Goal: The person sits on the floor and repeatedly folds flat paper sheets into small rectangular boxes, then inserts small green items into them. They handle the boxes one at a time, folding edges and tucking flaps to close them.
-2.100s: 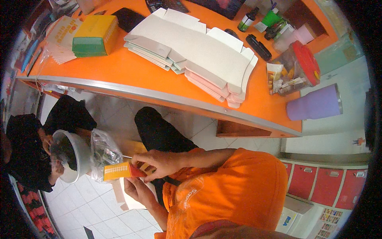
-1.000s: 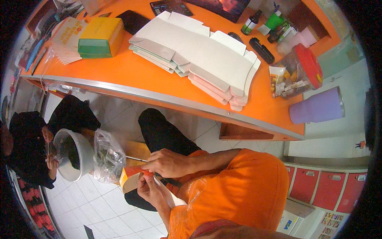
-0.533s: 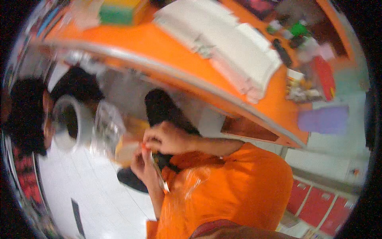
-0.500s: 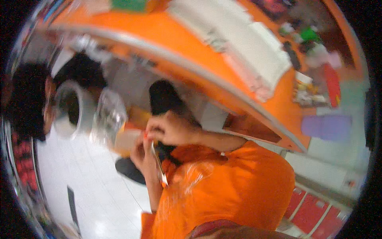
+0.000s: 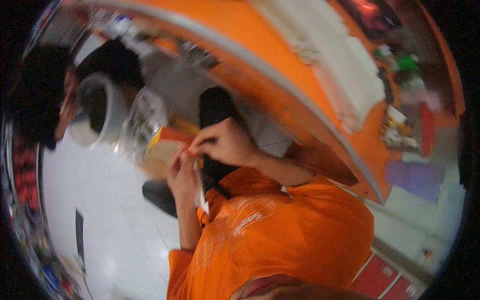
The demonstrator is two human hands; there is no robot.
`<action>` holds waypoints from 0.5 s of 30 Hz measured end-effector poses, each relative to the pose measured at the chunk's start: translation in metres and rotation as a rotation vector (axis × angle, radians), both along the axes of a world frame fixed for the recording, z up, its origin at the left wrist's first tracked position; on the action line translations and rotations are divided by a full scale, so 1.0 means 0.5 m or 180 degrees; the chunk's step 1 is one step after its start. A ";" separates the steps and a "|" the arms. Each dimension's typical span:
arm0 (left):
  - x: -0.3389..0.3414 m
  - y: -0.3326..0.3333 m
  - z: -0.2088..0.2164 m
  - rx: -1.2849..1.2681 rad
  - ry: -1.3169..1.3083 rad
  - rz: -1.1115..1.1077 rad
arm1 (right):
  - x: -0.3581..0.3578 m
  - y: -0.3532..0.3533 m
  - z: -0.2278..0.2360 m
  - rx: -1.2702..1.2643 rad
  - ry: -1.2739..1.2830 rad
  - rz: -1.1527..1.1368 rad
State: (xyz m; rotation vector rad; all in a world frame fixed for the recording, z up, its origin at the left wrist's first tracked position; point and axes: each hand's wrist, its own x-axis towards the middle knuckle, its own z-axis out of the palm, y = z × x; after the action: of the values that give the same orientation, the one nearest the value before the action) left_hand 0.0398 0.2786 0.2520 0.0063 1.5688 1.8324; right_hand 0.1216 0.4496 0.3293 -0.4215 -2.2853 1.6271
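Note:
My left hand point(image 5: 181, 172) is closed on a thin, flat, pale strip point(image 5: 202, 195) that hangs down along its wrist in front of my orange shirt. A small red-orange bit point(image 5: 189, 152) shows at the fingertips. My right hand point(image 5: 227, 142) meets it there, thumb and forefinger pinched at that red-orange bit. Blur hides what kind of thing the strip is, and whether the bit belongs to it. Just beyond my hands is an open red-and-yellow carton point(image 5: 172, 135) with a tan side, partly covered by the left fingers.
Left of the carton sit a clear plastic bag point(image 5: 145, 112) and a white bucket point(image 5: 108, 112). A person in dark clothes point(image 5: 37, 95) is at the far left. The orange table's edge point(image 5: 280, 85) runs diagonally above my right arm; a long white tray-like thing point(image 5: 330, 55) lies on it.
The whole view has shifted, so table and bucket appear displaced. Both hands remain together at the red-orange bit; the right fingers now point more plainly at it. More of the carton shows.

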 end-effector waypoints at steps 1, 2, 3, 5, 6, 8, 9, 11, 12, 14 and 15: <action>0.001 0.011 0.018 0.0113 -0.0156 0.0062 | 0.002 0.002 0.026 0.0104 -0.0061 -0.0037; 0.002 0.013 0.034 0.0211 -0.0311 0.0165 | -0.001 -0.006 0.009 0.0149 0.0056 -0.0080; 0.001 0.007 0.020 0.0202 -0.0055 0.0192 | -0.005 -0.011 0.007 0.0013 0.0071 -0.0058; 0.009 0.006 0.007 0.0328 0.0295 0.0201 | 0.001 -0.011 -0.002 -0.0008 0.0316 0.0012; 0.000 -0.002 0.009 0.0441 0.0382 0.0078 | 0.000 -0.020 -0.003 -0.0019 0.0379 0.0005; -0.010 -0.004 0.013 0.0557 0.0574 -0.0057 | 0.000 -0.026 0.000 0.0064 0.0360 -0.0052; -0.012 -0.001 0.016 0.0559 0.0680 -0.0070 | 0.002 -0.025 0.001 0.0103 0.0342 -0.0060; -0.021 0.001 0.027 0.0418 0.1015 -0.0286 | 0.005 -0.025 0.015 0.0303 0.0427 -0.0239; -0.017 0.009 0.036 0.0396 0.0983 -0.0138 | 0.005 -0.026 0.019 0.0399 0.0468 -0.0319; -0.002 0.023 0.069 0.0333 0.0924 0.0170 | -0.001 -0.031 0.009 0.0591 0.0874 -0.0503; -0.007 0.018 0.066 0.0483 0.0945 -0.0072 | -0.004 -0.032 0.006 0.0677 0.1081 -0.0589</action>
State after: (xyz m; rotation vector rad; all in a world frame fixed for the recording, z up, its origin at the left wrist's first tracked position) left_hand 0.0364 0.2878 0.2852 0.3798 1.6124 1.9980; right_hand 0.1198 0.4335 0.3325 -0.2714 -2.0665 1.2434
